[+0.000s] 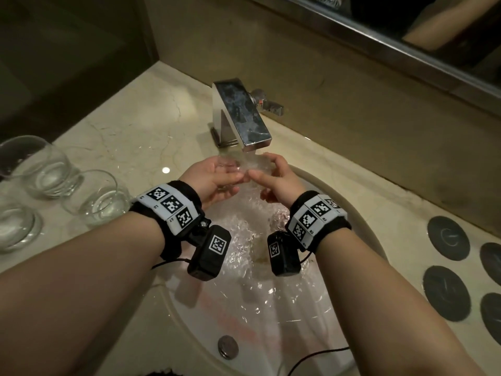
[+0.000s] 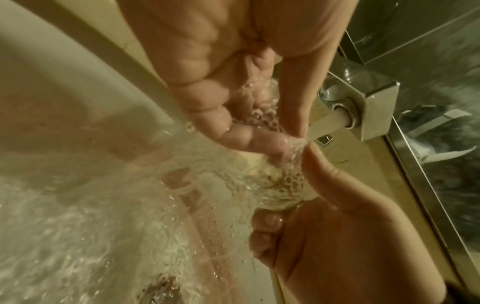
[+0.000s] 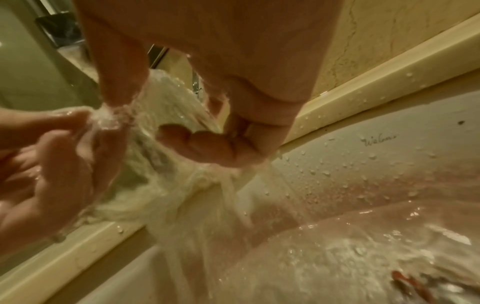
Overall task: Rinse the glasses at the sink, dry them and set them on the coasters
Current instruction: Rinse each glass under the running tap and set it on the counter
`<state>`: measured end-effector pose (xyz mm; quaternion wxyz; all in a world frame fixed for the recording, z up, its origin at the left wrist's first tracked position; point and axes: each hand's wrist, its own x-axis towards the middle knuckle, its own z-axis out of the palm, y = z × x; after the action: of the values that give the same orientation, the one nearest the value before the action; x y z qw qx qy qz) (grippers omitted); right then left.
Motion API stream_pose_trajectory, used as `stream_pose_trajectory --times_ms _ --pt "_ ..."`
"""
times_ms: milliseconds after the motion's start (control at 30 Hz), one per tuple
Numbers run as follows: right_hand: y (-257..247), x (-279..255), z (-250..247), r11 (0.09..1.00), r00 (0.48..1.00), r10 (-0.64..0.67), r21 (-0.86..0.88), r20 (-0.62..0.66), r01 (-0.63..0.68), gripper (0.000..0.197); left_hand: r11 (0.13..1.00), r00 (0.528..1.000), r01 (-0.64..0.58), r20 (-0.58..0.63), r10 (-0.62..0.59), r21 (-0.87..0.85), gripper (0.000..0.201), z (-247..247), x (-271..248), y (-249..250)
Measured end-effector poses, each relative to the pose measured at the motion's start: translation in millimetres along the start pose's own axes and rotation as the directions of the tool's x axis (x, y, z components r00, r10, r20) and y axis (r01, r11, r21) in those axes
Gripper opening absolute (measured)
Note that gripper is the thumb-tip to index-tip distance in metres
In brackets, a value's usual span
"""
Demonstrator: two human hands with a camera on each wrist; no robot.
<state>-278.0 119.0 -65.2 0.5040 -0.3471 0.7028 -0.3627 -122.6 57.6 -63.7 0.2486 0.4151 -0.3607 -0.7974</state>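
A clear glass [image 1: 245, 165] lies tilted under the running chrome faucet [image 1: 241, 115], over the white sink [image 1: 363, 215]. My left hand [image 1: 229, 178] grips it from the left and my right hand [image 1: 267, 172] grips it from the right, fingers curled round its wall. Water streams over the glass [image 2: 278, 185] and both hands into the basin. In the right wrist view the glass [image 3: 166, 127] is mostly veiled by foaming water. Three more clear glasses [image 1: 40, 166] [image 1: 100, 198] [image 1: 13, 229] stand on the counter at left. Several dark round coasters [image 1: 448, 237] lie on the counter at right.
The beige marble counter [image 1: 130, 123] wraps round the sink. A round metal drain plug [image 1: 227, 347] sits near the basin's front. A wall and a mirror edge [image 1: 406, 47] rise close behind the faucet. A black cable [image 1: 320, 354] crosses the sink's front rim.
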Motion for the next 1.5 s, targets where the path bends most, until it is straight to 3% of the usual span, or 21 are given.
stream_pose_trajectory --times_ms 67,133,200,300,367,500,700,833,900,1033,1100,1500 --pt "-6 1 4 0.992 0.997 0.071 -0.100 -0.021 -0.073 0.050 0.999 1.000 0.004 0.012 -0.005 0.047 0.025 0 -1 1" --pt "-9 4 8 0.969 0.991 0.131 -0.206 -0.019 -0.132 0.070 0.996 1.000 0.009 0.023 -0.011 0.093 0.023 0 -2 3" --pt "-8 7 10 0.967 0.984 0.173 -0.198 0.038 -0.162 0.084 0.995 1.000 0.007 0.015 -0.008 0.096 0.017 0 -2 4" --pt "-1 9 6 0.995 0.990 0.099 0.000 0.101 -0.099 0.064 0.998 1.000 0.000 -0.020 0.001 0.065 0.017 0 -2 3" --pt "4 8 2 0.996 0.995 0.015 0.089 0.095 -0.023 0.069 1.000 0.999 0.015 -0.031 -0.015 0.001 0.017 1 -2 1" --pt "8 3 -1 0.996 0.991 -0.086 0.000 0.103 0.086 0.074 0.998 0.999 0.043 -0.014 -0.044 -0.047 0.013 1 -2 -4" --pt "5 -2 -2 0.995 0.996 -0.089 0.049 0.029 0.087 0.052 0.998 0.998 0.059 -0.001 -0.059 -0.030 0.012 3 -4 2" --pt "-3 3 5 0.993 0.982 -0.074 -0.103 -0.175 0.057 0.043 0.993 0.994 0.113 0.011 -0.113 -0.040 0.007 3 -6 2" --pt "-7 6 7 0.969 0.961 -0.130 -0.238 -0.245 0.070 0.044 0.986 0.987 0.157 -0.013 -0.158 -0.046 0.009 3 -6 0" --pt "-12 0 11 0.829 0.934 -0.324 -0.520 -0.150 0.204 0.060 0.964 0.959 0.266 -0.102 -0.263 0.009 0.034 -3 -4 -7" --pt "-13 -1 14 0.761 0.930 -0.356 -0.607 -0.094 0.230 0.070 0.949 0.942 0.313 -0.138 -0.305 0.044 0.047 -7 -3 -11" --pt "-17 -2 14 0.759 0.905 -0.416 -0.584 -0.091 0.289 0.079 0.915 0.913 0.402 -0.090 -0.398 0.027 0.044 -7 -2 -16"
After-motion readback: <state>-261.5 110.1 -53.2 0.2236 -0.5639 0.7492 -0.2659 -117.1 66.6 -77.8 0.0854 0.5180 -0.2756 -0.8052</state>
